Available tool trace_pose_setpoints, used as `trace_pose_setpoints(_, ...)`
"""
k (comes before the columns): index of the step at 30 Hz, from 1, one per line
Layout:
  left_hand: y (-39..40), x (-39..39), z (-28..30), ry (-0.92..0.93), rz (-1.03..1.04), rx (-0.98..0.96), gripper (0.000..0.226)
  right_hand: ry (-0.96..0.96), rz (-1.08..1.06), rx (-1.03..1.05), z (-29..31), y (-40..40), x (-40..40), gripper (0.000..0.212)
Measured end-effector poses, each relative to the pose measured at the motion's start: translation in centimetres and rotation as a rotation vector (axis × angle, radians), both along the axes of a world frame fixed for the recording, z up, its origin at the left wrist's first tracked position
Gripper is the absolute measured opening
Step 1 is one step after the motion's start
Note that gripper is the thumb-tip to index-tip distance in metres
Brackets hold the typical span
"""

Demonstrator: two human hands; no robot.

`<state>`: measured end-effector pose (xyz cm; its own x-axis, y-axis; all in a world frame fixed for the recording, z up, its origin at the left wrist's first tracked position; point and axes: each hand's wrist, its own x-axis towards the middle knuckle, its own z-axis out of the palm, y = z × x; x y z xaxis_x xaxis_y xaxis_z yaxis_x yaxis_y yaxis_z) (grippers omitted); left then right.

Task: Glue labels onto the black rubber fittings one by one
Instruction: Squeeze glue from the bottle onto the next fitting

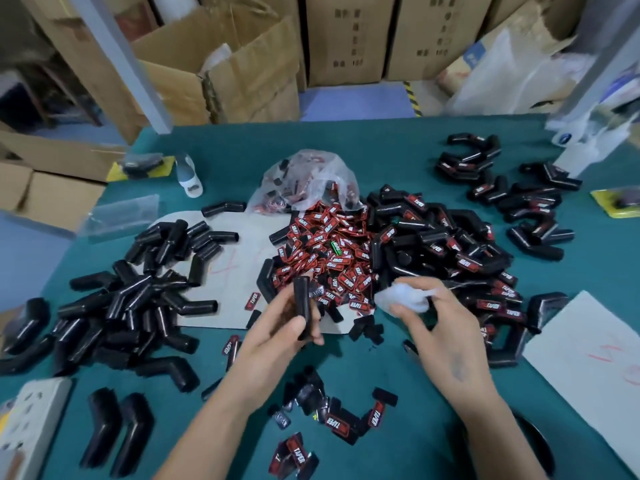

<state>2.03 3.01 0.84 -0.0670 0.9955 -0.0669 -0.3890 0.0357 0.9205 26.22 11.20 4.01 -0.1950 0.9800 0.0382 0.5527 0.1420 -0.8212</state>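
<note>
While left fingers (298, 329) grip it, glossy unlabelled black fitting (302, 299); right fingers (403, 308) round white wad (401, 297).

Standing along the far side: stacked cardboard boxes (349, 39) with dark printing, and one open carton (221, 74) with flaps sagging. Showing between them: a pale blue floor (349, 100) with a yellow-and-black striped strip (412, 98). Slanting down at left: a grey post (124, 60). Covering the table: teal cloth (381, 368).
</note>
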Motion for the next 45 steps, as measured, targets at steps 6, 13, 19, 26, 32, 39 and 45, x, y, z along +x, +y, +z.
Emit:
trace_pose_setpoints(6, -0.3, 0.8, -0.6, -0.162, -0.103, -0.025, 0.06, 0.79, 0.066, -0.338, -0.6, -1.2, -0.9, 0.042)
trace_pose_setpoints(13, -0.5, 0.4, 0.0, -0.414, -0.152, -0.047, 0.068, 0.711, 0.065, -0.369, -0.7, -1.8, -0.8, 0.066)
trace_pose_setpoints(19, -0.5, 0.1, -0.1, -0.294, -0.147, -0.048, 0.041, 0.586, -0.011, -0.31, -0.3, -1.6, 0.0, 0.056)
trace_pose_setpoints(26, -0.2, -0.2, -0.8, -0.168, -0.154, 0.014, 0.066, 0.697, -0.041, -0.383, 0.6, -1.4, 0.5, 0.039)
trace_pose_setpoints(32, -0.3, -0.6, 0.0, -0.139, -0.15, 0.068, 0.064, 0.674, -0.028, -0.362, 0.5, -1.8, 1.1, 0.044)
trace_pose_setpoints(39, -0.6, -1.3, 0.2, 0.078, 0.042, 0.045, 0.038, 0.603, -0.063, -0.217, 0.6, -2.5, 0.8, 0.044)
trace_pose_setpoints(45, -0.5, -1.1, -0.3, 0.247, 0.181, -0.03, 0.036, 0.625, -0.076, -0.145, 0.4, -3.2, -0.1, 0.035)
